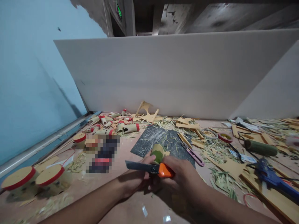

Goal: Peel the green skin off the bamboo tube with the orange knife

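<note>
as left hand (135, 179) holds bamboo (158, 152), capped cylinders (51, 179) (insides hidden) stand leftward.

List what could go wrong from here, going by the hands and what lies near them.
The right hand holds an orange-handled knife whose bare blade extends across the left hand, so a slip could cut it. The bamboo tube is round and looks hand-held, so it might twist. A purple cutter lies just beyond the right hand and might get bumped.

A pale-blue wall (35, 77) stood left of a white partition panel (163, 71), beneath a grey concrete ceiling (224, 18) and glowing green sign (119, 11).
</note>
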### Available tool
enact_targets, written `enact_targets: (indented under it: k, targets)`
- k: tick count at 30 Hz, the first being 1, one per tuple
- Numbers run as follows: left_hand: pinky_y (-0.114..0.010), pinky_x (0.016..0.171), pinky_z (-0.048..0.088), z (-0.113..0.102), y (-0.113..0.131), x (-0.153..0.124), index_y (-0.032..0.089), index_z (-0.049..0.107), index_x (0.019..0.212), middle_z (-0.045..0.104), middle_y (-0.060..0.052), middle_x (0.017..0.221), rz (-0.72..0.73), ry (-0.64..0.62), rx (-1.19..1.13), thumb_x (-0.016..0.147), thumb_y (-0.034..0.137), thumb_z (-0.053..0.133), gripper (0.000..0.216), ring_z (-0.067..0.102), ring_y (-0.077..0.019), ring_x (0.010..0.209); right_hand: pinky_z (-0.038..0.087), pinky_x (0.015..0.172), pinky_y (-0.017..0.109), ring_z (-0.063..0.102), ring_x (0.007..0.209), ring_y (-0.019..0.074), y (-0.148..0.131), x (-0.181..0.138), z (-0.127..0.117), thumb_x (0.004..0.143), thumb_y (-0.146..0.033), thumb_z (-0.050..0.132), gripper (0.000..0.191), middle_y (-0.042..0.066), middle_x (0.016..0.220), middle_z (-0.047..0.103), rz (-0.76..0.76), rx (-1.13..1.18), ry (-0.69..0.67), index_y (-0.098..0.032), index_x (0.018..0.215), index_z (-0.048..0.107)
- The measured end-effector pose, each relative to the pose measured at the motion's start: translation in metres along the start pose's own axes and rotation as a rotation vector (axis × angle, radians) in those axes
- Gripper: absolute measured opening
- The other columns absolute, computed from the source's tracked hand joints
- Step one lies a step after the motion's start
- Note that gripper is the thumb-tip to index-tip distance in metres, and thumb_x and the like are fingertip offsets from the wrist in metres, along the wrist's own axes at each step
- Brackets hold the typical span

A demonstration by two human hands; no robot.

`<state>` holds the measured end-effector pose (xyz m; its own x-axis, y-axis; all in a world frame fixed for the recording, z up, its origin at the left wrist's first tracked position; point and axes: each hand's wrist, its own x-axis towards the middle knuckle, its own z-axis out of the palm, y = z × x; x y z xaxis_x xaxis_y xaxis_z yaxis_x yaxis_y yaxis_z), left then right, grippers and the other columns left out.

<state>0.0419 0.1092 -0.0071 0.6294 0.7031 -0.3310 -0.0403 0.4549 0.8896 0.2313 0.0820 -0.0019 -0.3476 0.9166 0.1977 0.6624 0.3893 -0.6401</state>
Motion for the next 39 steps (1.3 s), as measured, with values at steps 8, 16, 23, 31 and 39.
enact_targets:
  k: [8,16,23,31,39]
  targets:
    - [-0.024,0.046,0.03,-0.008,-0.005,0.006,0.019,0.055,0.084,0.052,0.002,0.064,-0.03,-0.023,-0.096,0.086,0.062,0.06,0.044,0.043,-0.0107,0.05,0.028,0.055,0.025,0.047,0.057,0.0141,0.019,0.017,-0.015,0.073,-0.022,0.059,0.014,-0.003,0.062,0.055,0.07,-0.14,0.252,-0.023,0.068,0.046]
    - [-0.021,0.048,0.029,-0.014,0.004,0.006,0.013,0.061,0.087,0.057,-0.003,0.078,-0.087,-0.121,-0.272,0.085,0.054,0.059,0.041,0.042,-0.0083,0.054,0.026,0.053,0.027,0.039,0.053,0.014,0.046,0.031,-0.057,0.079,-0.038,0.052,0.022,-0.006,0.055,0.041,0.129,-0.117,0.44,-0.025,0.064,0.043]
    - [-0.022,0.049,0.028,-0.017,0.006,0.004,0.011,0.064,0.083,0.057,-0.003,0.077,-0.128,-0.131,-0.276,0.086,0.053,0.055,0.043,0.04,-0.0084,0.052,0.026,0.055,0.028,0.037,0.056,0.014,0.039,0.027,-0.047,0.084,-0.037,0.054,0.027,-0.006,0.057,0.041,0.106,-0.09,0.41,-0.025,0.064,0.04]
    - [-0.023,0.049,0.027,-0.016,0.009,0.003,0.012,0.064,0.083,0.058,-0.004,0.076,-0.133,-0.137,-0.277,0.087,0.052,0.053,0.042,0.041,-0.0089,0.051,0.034,0.06,0.029,0.049,0.061,0.0166,0.043,0.027,-0.048,0.085,-0.031,0.056,0.01,-0.003,0.066,0.057,0.092,-0.057,0.44,-0.023,0.079,0.054]
    - [-0.024,0.049,0.026,-0.016,0.009,0.004,0.013,0.064,0.083,0.057,-0.003,0.075,-0.134,-0.149,-0.274,0.088,0.051,0.052,0.04,0.04,-0.0094,0.051,0.034,0.061,0.029,0.047,0.062,0.0165,0.04,0.026,-0.045,0.089,-0.035,0.057,0.018,-0.004,0.065,0.053,0.089,-0.007,0.381,-0.023,0.075,0.053]
